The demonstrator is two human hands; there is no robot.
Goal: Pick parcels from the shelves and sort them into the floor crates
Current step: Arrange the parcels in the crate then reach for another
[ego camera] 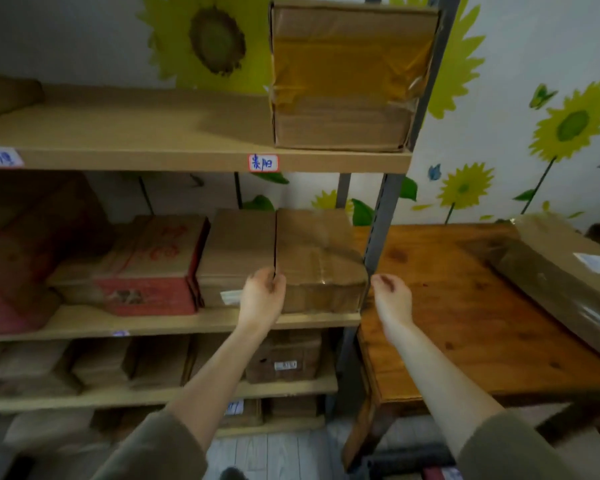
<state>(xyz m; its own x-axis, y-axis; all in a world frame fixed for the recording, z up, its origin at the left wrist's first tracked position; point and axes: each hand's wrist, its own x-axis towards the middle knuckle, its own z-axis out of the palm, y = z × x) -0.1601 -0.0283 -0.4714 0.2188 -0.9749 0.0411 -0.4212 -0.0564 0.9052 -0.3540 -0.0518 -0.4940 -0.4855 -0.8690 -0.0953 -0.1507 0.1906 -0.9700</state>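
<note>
A brown parcel (321, 261) sits at the right end of the middle shelf (174, 323), its cardboard creased and bound in glossy clear tape. The left hand (262, 292) curls its fingers over the parcel's front left corner, at the gap beside a plain box (239, 258) to that hand's left. The right hand (390, 292), fingers curled, hangs by the front right corner; contact cannot be told. A grey upright (378, 230) stands just behind it. Right of it lies a wooden bench (447, 306). Above both hands sits a taped box (347, 74).

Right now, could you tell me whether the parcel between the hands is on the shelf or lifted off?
On the shelf: the parcel lies flat on the middle shelf, its base flush with the board.
</note>
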